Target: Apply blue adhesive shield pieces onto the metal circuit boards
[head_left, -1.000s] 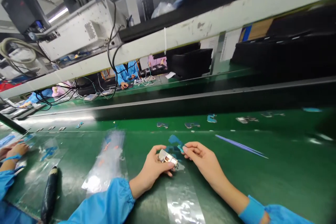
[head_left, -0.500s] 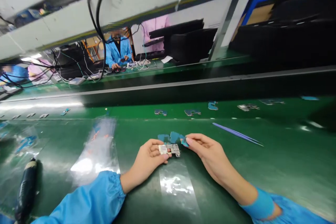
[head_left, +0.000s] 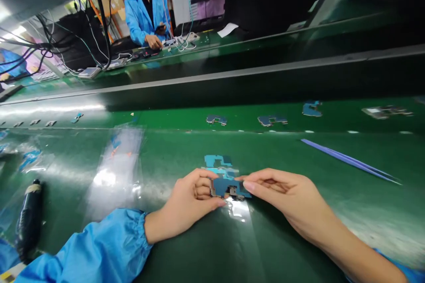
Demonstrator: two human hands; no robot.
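Note:
My left hand (head_left: 191,201) and my right hand (head_left: 285,192) meet over a small blue circuit board (head_left: 227,187) low on the green work surface (head_left: 186,150). Both hands pinch that board, the left at its left end, the right at its right end. The board's blue face is up, with metal parts showing along its lower edge. More blue boards (head_left: 217,161) lie just beyond it. A clear plastic strip (head_left: 241,212) lies under my hands.
Blue tweezers (head_left: 348,159) lie to the right. A clear bag (head_left: 114,168) and a black tool (head_left: 28,219) lie to the left. Several small boards (head_left: 270,120) ride the belt behind. A person in a blue coat (head_left: 144,13) works across the line.
The board has been turned over, from its metal shield side to its blue side. My head has moved closer and lower over the surface.

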